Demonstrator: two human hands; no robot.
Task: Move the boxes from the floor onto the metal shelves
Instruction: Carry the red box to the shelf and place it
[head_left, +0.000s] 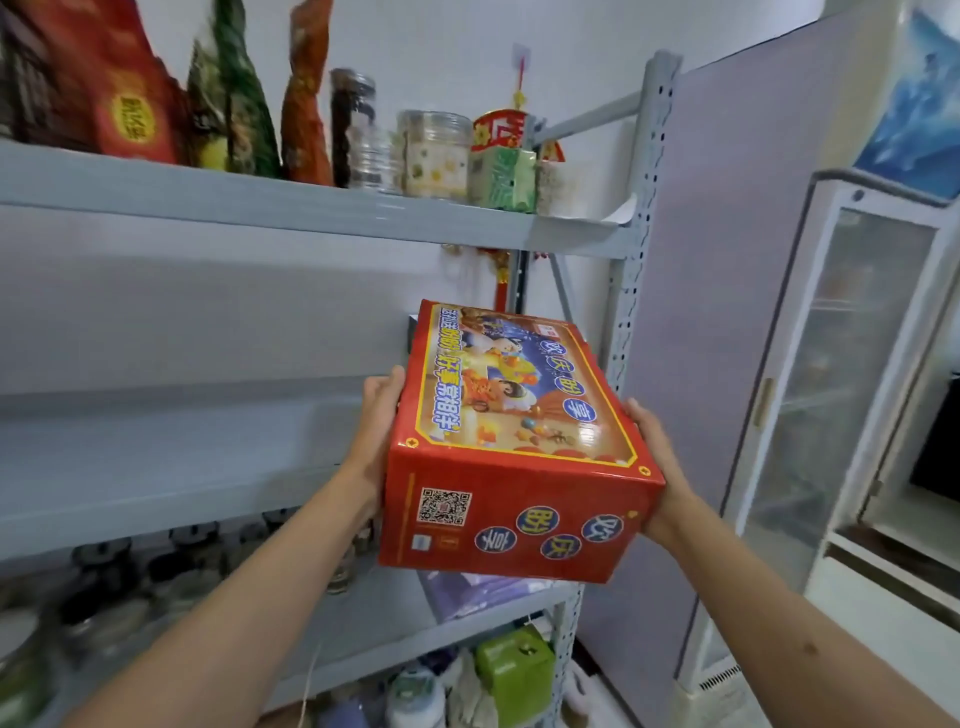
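Left hand (376, 415): pressed flat against the left side of the red box (519, 447), fingers extended along the cardboard, thumb up near the top edge. Not curled round anything; it carries by squeezing inward.
Right hand (657, 447): flat against the box's right side, fingers straight and mostly hidden behind the box; the palm and wrist show at the near right corner.
Red box: held between both palms, in the air, tilted so the far end sits higher than the near end. Printed top faces up, with a cartoon picture inside a yellow border; the near end panel carries a QR code and four blue round labels. It hangs in front of the right part of the middle shelf (156, 467), its far end reaching in over the shelf near the right post; I cannot tell whether that far end touches the board.
Middle shelf: grey metal board, bare where it shows to the left of the box.
Top shelf (260, 208): above the box. Tall red and green bags (130, 88) along its left part, clear jars (436, 153) toward the right, then a green carton (501, 179) near the right end.
Lower shelf (374, 639): below the box, with dark-lidded jars (109, 587) on the left, blurred.
Bottom level: a green box (514, 670) and white bottles, partly seen.
Right post (636, 249): perforated grey upright at the rack's right front corner.
Beyond the rack: a pale panel (727, 312), then a glass-door cooler (852, 389) at far right.
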